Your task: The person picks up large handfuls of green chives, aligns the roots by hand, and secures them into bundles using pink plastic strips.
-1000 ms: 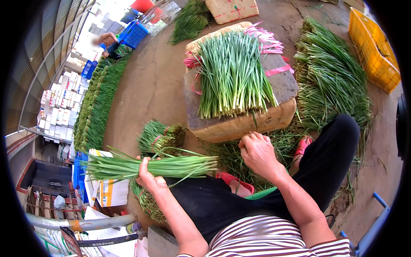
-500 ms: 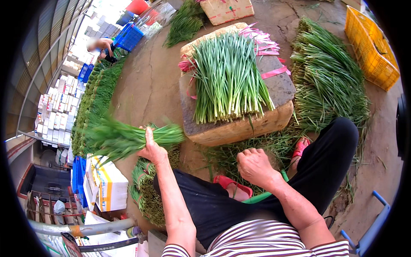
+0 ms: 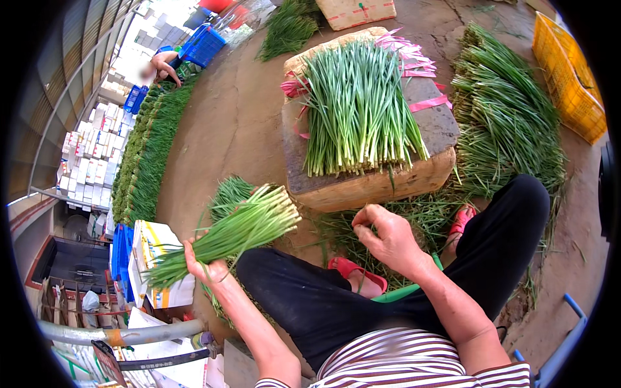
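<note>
My left hand [image 3: 206,264] is wrapped round a bunch of garlic chives [image 3: 236,227] on the left, held tilted with its pale cut ends up toward the right. The right hand [image 3: 387,238] hovers over my lap side, just in front of the block, fingers curled inward and nothing visible in them. On the block [image 3: 375,184], with its dark top, lies a spread layer of chives [image 3: 362,107], cut ends toward me. Pink ribbons [image 3: 430,103] lie beside and behind that layer. Beyond my left knee, another heap of chives [image 3: 229,194] is partly hidden by the held bunch.
A large pile of chives [image 3: 504,116] lies on the right, beside a yellow crate [image 3: 569,77]. Long rows of bundles [image 3: 155,155] run along the left, where another person [image 3: 165,68] bends near a blue crate [image 3: 202,46]. A white foam box [image 3: 155,239] stands at left.
My left hand has come lower and nearer, turning the bunch so its cut ends point up and right. My right hand has rolled from a fist to a looser curl. The other person bends lower.
</note>
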{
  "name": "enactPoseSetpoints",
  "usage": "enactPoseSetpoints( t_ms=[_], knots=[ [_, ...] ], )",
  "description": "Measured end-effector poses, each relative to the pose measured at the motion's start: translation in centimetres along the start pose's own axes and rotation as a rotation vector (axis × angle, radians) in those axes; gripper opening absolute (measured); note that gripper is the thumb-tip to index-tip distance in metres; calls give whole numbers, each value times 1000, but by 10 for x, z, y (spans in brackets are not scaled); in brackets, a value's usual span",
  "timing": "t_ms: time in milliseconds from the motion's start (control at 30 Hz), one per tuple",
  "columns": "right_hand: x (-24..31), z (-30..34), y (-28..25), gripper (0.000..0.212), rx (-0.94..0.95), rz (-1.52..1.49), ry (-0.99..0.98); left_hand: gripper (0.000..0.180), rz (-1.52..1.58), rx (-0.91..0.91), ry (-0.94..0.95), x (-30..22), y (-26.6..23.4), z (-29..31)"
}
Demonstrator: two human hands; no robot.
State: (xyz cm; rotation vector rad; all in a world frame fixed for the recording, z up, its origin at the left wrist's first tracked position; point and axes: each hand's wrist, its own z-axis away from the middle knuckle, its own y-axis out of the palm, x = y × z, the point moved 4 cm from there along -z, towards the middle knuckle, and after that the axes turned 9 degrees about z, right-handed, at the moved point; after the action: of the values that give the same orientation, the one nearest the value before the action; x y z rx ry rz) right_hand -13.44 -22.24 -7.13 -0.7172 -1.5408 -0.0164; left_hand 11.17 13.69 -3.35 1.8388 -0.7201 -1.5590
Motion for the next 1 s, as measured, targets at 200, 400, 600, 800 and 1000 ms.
enactPoseSetpoints(
  t_ms=[200,400,600,800,1000],
  knots=[
    [15,-1,-1,28,45,-368,62,15,123,4,-328,-3,-29,22],
    [45,6,15,40,241,-189,-69,17,202,-76,-485,11,-53,35],
    [5,-2,6,12,-85,-463,148,18,163,-194,-506,23,-46,47],
    [50,7,2,31,-34,-130,-161,19,212,-352,-459,21,-48,54],
    [27,-4,22,14,-180,-481,37,22,257,-364,-518,35,-49,55]
  ],
)
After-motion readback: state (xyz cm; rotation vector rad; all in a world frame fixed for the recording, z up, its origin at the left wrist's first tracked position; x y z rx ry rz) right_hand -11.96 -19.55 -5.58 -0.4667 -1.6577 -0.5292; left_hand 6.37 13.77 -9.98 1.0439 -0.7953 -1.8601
